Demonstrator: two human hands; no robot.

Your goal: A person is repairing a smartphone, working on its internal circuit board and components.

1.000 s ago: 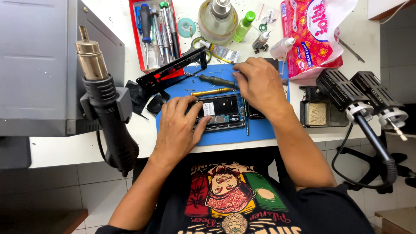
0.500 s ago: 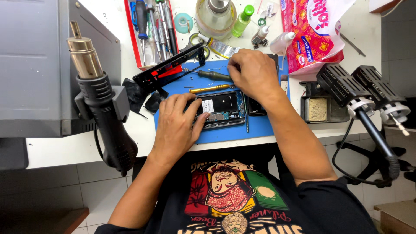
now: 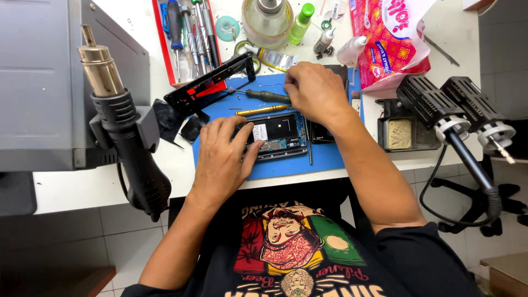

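heat gun (image 3: 124, 126) blocks left, tools (image 3: 264, 102) ahead

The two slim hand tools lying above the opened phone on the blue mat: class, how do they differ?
The dark-handled tool lies farther from the person; the gold-coloured tool lies nearer the opened phone. The right hand touches the dark one's end; whether it touches the gold one cannot be told. Both lie lengthwise, roughly parallel, on the blue mat.

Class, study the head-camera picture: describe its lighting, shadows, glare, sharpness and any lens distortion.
Head view: bright, even light on the white table; soft shadows under the left hand and right hand. Slight glare on the hot-air gun nozzle and the glass bottle. The opened phone on the blue mat is sharp. Wide-angle bending shows at the grey cabinet edges.
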